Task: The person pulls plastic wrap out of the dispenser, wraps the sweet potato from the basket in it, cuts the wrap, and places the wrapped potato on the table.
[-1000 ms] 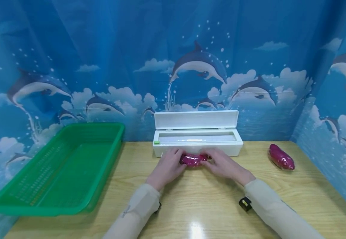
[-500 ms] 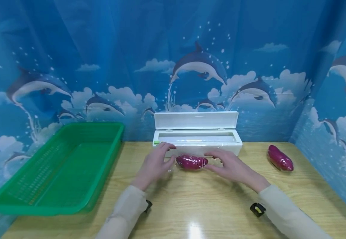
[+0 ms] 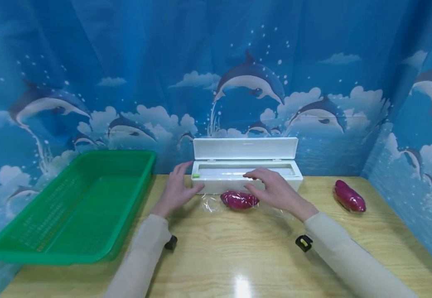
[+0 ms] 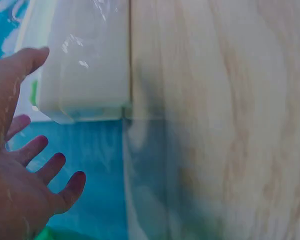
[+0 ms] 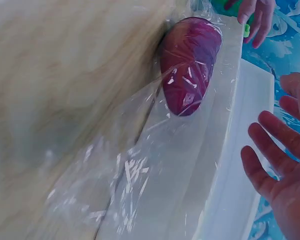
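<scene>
A purple sweet potato (image 3: 239,200), partly covered by clear plastic wrap (image 5: 130,170), lies in front of a white wrap dispenser (image 3: 247,186) with its lid raised. Loose film spreads out on both sides of it. My left hand (image 3: 176,190) is at the dispenser's left end, fingers spread, with nothing in its grasp. Over the dispenser's front, just above and right of the sweet potato, is my right hand (image 3: 273,191). Its fingers are relaxed and hold nothing in the right wrist view. A green slider (image 3: 196,175) sits at the dispenser's left corner.
A large green basket (image 3: 111,244) stands on the left of the wooden table (image 3: 216,252). Another wrapped purple sweet potato (image 3: 350,196) lies at the right. A blue dolphin-print curtain (image 3: 156,54) hangs behind the dispenser.
Both hands have let go of the sweet potato. My left hand has moved left to the dispenser's end; my right hand has moved up over its front. The wrap beside the sweet potato has spread out.
</scene>
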The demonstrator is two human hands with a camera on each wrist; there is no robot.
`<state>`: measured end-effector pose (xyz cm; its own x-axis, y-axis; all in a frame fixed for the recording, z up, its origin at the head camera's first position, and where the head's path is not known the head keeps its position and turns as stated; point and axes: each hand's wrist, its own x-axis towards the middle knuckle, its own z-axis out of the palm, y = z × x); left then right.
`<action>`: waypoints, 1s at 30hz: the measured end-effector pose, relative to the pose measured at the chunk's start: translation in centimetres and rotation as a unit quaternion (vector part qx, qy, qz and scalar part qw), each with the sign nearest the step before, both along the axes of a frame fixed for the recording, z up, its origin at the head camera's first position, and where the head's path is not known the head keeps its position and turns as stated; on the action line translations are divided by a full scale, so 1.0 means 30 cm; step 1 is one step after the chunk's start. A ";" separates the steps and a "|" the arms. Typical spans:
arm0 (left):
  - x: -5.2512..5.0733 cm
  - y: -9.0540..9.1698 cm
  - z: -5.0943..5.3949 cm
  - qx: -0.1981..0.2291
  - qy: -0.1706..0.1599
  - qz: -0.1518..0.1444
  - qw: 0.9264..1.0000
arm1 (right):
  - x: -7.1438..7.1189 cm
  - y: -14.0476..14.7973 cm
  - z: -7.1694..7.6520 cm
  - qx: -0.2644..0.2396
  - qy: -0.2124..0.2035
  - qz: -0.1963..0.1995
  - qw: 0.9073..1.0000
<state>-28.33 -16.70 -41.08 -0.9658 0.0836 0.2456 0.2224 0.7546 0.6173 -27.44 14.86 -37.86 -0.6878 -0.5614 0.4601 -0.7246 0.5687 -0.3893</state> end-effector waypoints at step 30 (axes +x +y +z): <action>-0.070 -0.051 -0.061 -0.038 -0.056 -0.034 0.997 | -0.204 -0.403 -0.068 -0.069 -0.055 0.039 0.995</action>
<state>-30.42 -18.23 -42.92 -0.9783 0.1637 0.1270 0.2071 0.7857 0.5829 -33.55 2.76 -39.90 -0.6956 -0.5510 0.4611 -0.7128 0.4485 -0.5393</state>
